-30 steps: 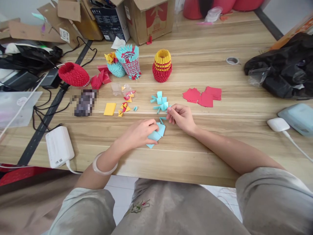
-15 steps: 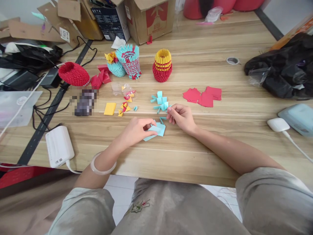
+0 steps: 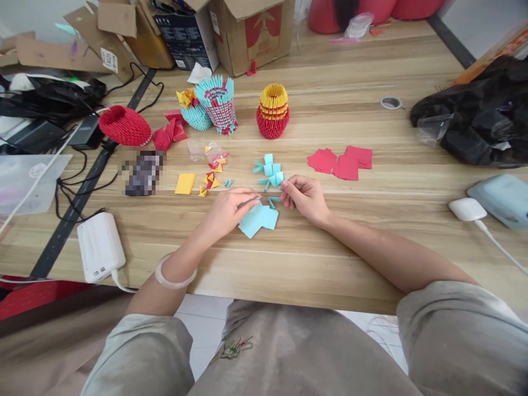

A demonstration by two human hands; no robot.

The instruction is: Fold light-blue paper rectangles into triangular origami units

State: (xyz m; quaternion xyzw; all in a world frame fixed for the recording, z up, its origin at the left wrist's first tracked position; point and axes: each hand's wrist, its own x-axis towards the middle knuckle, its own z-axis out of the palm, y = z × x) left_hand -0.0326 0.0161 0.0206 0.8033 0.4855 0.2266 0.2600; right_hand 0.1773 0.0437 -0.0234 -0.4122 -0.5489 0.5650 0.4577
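My left hand [image 3: 234, 212] reaches over the left edge of some square light-blue paper sheets [image 3: 258, 217] on the table. Its thumb and fingertips come together near a sliver of blue; whether it is gripped is unclear. To the right, my right hand [image 3: 306, 199] is closed, thumb against curled fingers, beside a small heap of folded light-blue paper pieces [image 3: 272, 173]. Blue shows at its fingertips, but I cannot tell if that belongs to the heap. One more folded blue piece [image 3: 273, 202] lies between the hands, above the sheets.
Red paper squares [image 3: 347, 166] lie right of the heap, a yellow stack [image 3: 185, 183] and folded yellow pieces [image 3: 212, 180] left. Behind stand a red-and-yellow paper vase [image 3: 273, 111] and a blue-and-red one [image 3: 218, 105]. A white power bank [image 3: 101, 247] sits front left.
My left hand has shifted up and left off the light-blue sheets, uncovering more of them, and its fingertips have drawn together. The right hand stays almost still.
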